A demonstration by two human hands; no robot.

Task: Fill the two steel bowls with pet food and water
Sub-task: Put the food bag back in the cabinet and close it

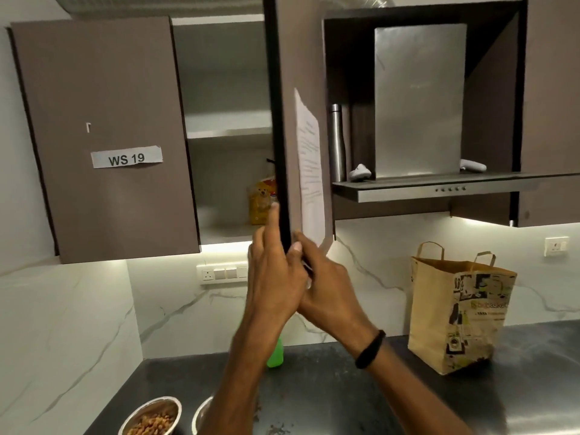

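Both hands meet at the lower corner of the open cabinet door [284, 120], which stands edge-on at centre frame. The left hand [271, 277] lays its index finger straight up the door's edge, and I cannot tell whether its other fingers grip. The right hand [328, 279] wraps the corner just below the taped paper sheet [310, 171], probably to steer the swing. The pet food bag [260, 200] stands on the cabinet's bottom shelf just left of the door's edge. At the bottom left, one steel bowl [152, 416] holds kibble. The second bowl [201, 414] is mostly hidden by the left forearm, so its contents are unclear. The door has free room to its left, while the range hood [439, 187] juts close on its right.
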